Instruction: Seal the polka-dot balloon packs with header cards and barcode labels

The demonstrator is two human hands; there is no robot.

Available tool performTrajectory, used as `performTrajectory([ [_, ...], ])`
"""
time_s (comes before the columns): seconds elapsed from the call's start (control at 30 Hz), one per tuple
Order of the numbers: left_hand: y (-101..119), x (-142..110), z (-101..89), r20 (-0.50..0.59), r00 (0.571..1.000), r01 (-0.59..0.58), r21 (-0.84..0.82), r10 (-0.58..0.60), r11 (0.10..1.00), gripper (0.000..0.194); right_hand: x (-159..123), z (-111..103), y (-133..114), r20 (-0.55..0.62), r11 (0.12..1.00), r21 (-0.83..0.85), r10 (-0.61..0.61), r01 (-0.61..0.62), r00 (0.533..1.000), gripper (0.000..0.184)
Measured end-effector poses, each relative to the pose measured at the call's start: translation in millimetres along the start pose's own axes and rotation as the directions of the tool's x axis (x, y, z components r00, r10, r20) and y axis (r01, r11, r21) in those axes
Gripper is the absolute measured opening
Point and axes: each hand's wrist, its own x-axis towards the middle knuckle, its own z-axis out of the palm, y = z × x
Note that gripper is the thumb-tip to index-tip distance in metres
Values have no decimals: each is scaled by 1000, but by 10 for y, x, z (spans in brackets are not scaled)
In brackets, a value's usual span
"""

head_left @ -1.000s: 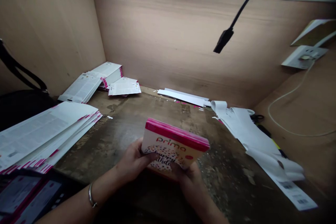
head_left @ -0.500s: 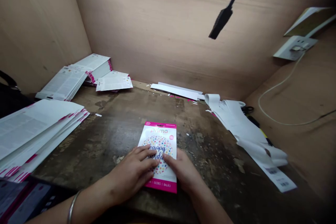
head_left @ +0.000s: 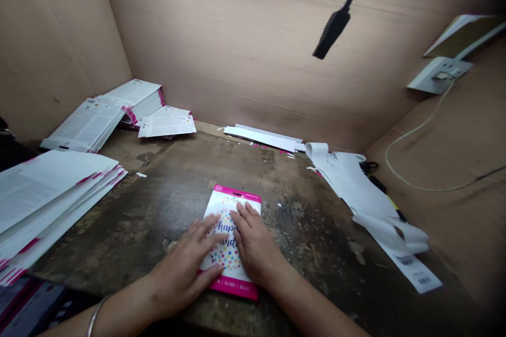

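A pink and white balloon packet (head_left: pixel 227 260) printed with a dotted circle and "happy" lettering lies on the dark worn table (head_left: pixel 158 221) in front of me. My left hand (head_left: pixel 190 253) rests on its left side, fingers stretched over the print and thumb near the lower edge. Flat across the packet's right half lies my right hand (head_left: pixel 256 245), its fingers extended up to the brand name and covering part of it. Both hands touch the packet without gripping it.
Stacks of white printed packets (head_left: pixel 51 189) lie at the left, more (head_left: pixel 134 97) in the back corner. White strips (head_left: pixel 263 138) lie along the back wall. A long curled label strip (head_left: pixel 367 195) runs down the right side. A black cable connector (head_left: pixel 332 31) hangs overhead.
My right hand has moved from the packet's right edge onto its front, its fingers now laid flat. The left hand has spread, its thumb now showing. The view has shifted slightly.
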Motion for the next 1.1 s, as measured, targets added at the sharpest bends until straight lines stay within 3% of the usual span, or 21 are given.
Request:
performTrajectory([
  [0.07, -42, -27, 55, -87, 990, 108, -1, -108, 994, 64, -51, 48, 37, -45, 987, -46, 152, -154, 987, 52],
  [0.13, -68, -35, 107, -92, 984, 154, 21, -152, 988, 73, -107, 38, 54, -61, 948, -72, 306, -310, 950, 67],
  [0.27, -70, -13, 162, -27, 992, 128, 110, -125, 986, 71, -172, 14, 47, 1, 919, -64, 389, -388, 921, 71],
  [0.63, -32, -15, 195, -64, 987, 155, 109, -148, 982, 69, -115, 54, 32, 16, 933, -74, 354, -352, 935, 70],
  [0.83, 9, 33, 169, -81, 986, 154, 158, -143, 975, 66, -101, -49, 49, 26, 947, -75, 313, -311, 949, 73],
  [0.93, 10, 22, 218, -73, 986, 158, 188, -147, 969, 66, -65, -141, -10, -3, 981, -62, 185, -185, 983, 65],
  [1.03, -31, -51, 309, -75, 989, 140, 204, -127, 969, 66, -23, -160, -85, 53, 999, 31, 7, -9, 999, 53],
  [1.1, -78, -62, 310, -105, 989, 122, 213, -102, 969, 68, -7, -124, -106, 77, 995, 93, -27, 20, 997, 49],
])
